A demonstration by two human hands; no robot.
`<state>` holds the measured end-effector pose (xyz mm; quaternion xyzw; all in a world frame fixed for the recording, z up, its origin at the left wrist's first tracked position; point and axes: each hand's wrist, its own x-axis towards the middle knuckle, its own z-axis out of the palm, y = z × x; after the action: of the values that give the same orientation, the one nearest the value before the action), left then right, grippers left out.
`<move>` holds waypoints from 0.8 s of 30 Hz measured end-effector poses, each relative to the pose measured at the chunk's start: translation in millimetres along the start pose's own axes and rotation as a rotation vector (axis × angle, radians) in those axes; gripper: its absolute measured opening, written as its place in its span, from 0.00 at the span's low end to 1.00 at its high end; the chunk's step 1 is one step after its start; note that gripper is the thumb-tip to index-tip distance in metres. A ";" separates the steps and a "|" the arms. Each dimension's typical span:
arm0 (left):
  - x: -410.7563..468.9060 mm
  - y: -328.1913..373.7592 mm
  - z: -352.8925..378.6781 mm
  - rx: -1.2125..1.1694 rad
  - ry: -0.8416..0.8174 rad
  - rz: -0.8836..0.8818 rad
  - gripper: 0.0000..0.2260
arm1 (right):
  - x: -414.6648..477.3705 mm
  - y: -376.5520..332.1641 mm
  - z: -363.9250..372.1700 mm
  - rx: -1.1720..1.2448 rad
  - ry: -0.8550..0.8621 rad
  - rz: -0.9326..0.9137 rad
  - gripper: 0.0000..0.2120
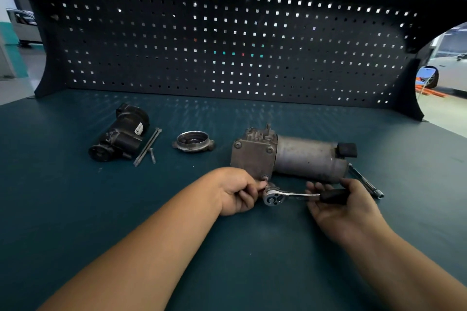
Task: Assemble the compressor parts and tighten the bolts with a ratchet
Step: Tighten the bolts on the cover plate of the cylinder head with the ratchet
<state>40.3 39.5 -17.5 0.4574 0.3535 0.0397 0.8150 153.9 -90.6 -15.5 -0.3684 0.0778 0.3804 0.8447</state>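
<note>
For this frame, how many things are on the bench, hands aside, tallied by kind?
Compressor parts: 3 (grey motor unit, black housing, round cover)
Loose bolts: 3 (long bolts, apparently two; short bolt)
Tools: 2 (ratchet, extension bar)
Total: 8

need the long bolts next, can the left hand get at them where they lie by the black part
Probably yes, once freed: the left hand pinches the ratchet at its head, and only bare mat lies between it and the long bolts.
</note>
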 end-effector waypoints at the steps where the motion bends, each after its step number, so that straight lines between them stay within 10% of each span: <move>1: 0.7 0.0 0.7 0.008 0.006 0.000 0.11 | -1.6 0.0 1.2 0.006 -0.032 -0.022 0.11; 6: 2.2 -0.7 3.6 0.056 0.050 0.002 0.10 | -18.1 7.6 25.4 -0.122 -0.344 -0.298 0.10; 16: -4.3 -3.2 0.3 -0.005 0.139 0.159 0.18 | -32.3 67.2 107.1 -1.412 -0.697 -0.802 0.19; 24: -2.5 -0.8 3.2 0.019 0.065 0.020 0.11 | -18.0 25.3 73.9 -0.480 -0.381 -0.550 0.15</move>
<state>40.1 35.7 -15.8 0.4671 0.3758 0.0593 0.7982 112.6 -39.7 30.6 -0.4850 -0.2726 0.2091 0.8042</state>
